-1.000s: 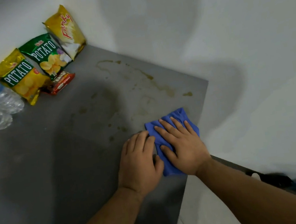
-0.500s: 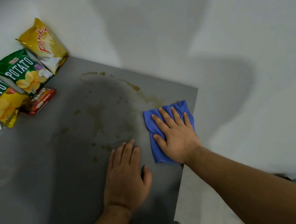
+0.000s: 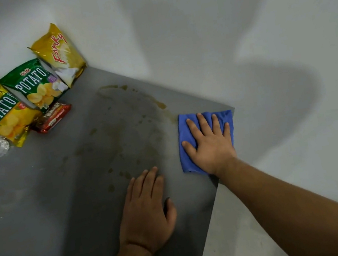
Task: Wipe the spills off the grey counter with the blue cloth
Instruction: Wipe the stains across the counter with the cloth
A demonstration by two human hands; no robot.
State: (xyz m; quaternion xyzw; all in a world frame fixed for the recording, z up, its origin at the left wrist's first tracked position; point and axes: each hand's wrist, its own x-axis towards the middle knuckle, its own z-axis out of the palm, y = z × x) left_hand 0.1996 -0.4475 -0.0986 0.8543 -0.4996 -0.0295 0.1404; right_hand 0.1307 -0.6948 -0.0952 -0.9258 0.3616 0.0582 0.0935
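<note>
Pressing flat: right hand (image 3: 210,143) on blue cloth (image 3: 183,134), left hand (image 3: 148,210) on grey counter (image 3: 44,214).

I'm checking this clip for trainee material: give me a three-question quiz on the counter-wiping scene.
1. True or false: the right hand lies flat on the folded blue cloth.
2. What does the left hand rest on? A) bare grey counter B) cloth C) a snack bag
3. Fill in: the brownish spill stains lie to the ____ of the cloth.

Key: 1 true; 2 A; 3 left
</note>
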